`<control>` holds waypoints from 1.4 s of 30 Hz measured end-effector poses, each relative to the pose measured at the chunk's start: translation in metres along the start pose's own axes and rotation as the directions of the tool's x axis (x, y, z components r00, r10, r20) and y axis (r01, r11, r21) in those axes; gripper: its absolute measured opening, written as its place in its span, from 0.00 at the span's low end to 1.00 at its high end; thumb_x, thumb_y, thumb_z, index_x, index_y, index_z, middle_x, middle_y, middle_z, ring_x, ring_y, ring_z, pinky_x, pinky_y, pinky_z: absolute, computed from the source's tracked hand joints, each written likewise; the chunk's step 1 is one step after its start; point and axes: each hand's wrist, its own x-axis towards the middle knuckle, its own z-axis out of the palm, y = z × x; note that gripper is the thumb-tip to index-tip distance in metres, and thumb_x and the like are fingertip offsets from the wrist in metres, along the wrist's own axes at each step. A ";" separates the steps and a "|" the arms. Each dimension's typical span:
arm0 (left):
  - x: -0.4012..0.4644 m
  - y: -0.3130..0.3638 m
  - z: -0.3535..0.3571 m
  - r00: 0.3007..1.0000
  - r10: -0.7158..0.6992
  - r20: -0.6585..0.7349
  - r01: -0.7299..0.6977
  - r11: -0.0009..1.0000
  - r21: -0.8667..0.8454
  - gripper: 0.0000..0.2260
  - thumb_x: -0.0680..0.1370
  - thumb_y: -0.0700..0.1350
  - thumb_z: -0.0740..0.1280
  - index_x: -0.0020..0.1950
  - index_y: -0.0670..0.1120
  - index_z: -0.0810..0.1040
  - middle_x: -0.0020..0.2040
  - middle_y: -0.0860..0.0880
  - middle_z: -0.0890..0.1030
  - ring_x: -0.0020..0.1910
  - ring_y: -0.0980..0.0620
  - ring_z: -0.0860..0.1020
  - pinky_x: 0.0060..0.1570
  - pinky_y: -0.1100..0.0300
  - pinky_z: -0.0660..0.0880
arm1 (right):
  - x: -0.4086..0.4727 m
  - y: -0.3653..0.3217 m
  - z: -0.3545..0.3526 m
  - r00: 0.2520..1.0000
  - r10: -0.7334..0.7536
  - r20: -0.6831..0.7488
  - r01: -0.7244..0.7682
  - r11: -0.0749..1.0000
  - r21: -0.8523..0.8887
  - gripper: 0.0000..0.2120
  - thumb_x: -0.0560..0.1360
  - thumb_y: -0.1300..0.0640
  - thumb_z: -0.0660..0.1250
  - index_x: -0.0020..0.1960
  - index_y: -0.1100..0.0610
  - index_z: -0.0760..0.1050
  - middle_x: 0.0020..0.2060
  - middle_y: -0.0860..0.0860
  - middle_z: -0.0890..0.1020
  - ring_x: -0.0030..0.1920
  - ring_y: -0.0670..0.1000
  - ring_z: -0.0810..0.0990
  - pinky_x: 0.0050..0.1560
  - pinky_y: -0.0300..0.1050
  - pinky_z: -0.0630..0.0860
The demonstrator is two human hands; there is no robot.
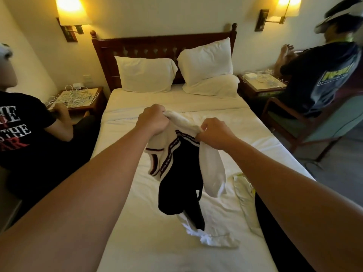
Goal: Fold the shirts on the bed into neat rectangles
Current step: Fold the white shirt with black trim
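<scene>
- White-and-black shirt (176, 165) hangs at mid-frame, bunched, above the bed (137, 242), its lower end touching the sheet.
- Left hand (152, 120) grips its top edge; right hand (213, 132) pinches the same edge just beside.
- Pale garment (242, 185) lies crumpled at right.
- Two pillows (145, 75) lean on the headboard (137, 46).

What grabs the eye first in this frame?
Two bare forearms reach in from below: the left hand and right hand grip a bunched black-and-white shirt, held up over the middle of the white bed. Next come two lit wall lamps glowing yellow either side of the dark wooden headboard, with two white pillows propped against it.
</scene>
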 end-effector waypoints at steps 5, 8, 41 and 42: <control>0.003 0.003 0.000 0.983 -0.162 -0.087 0.124 0.935 -0.333 0.11 0.78 0.35 0.57 0.36 0.46 0.67 0.36 0.46 0.69 0.37 0.45 0.68 0.32 0.57 0.61 | -0.008 -0.022 0.012 0.947 -0.057 0.315 -0.165 0.758 0.632 0.10 0.72 0.63 0.76 0.52 0.63 0.81 0.42 0.57 0.81 0.42 0.57 0.80 0.43 0.49 0.80; 0.003 0.005 -0.004 0.961 -0.259 0.093 0.249 0.670 -0.700 0.13 0.81 0.40 0.55 0.45 0.51 0.77 0.43 0.44 0.79 0.42 0.43 0.77 0.42 0.52 0.76 | -0.011 -0.008 0.018 0.824 -0.232 0.517 -0.300 0.596 0.745 0.09 0.78 0.67 0.68 0.58 0.61 0.79 0.51 0.59 0.84 0.50 0.59 0.84 0.48 0.48 0.82; -0.001 -0.066 -0.005 0.811 -0.171 0.560 0.140 0.985 0.099 0.11 0.79 0.42 0.66 0.61 0.50 0.79 0.59 0.49 0.74 0.56 0.43 0.76 0.53 0.49 0.78 | 0.025 0.027 0.056 0.995 -0.013 -0.100 0.037 0.970 0.239 0.07 0.78 0.62 0.63 0.48 0.55 0.80 0.39 0.50 0.81 0.38 0.49 0.78 0.34 0.42 0.72; -0.005 -0.066 0.000 0.772 -0.188 0.607 0.114 0.981 0.159 0.19 0.77 0.43 0.70 0.67 0.52 0.76 0.63 0.52 0.71 0.63 0.43 0.73 0.60 0.48 0.75 | 0.026 0.018 0.055 0.994 -0.076 -0.072 0.087 0.983 0.165 0.06 0.78 0.61 0.64 0.46 0.55 0.80 0.38 0.50 0.80 0.37 0.49 0.78 0.33 0.43 0.72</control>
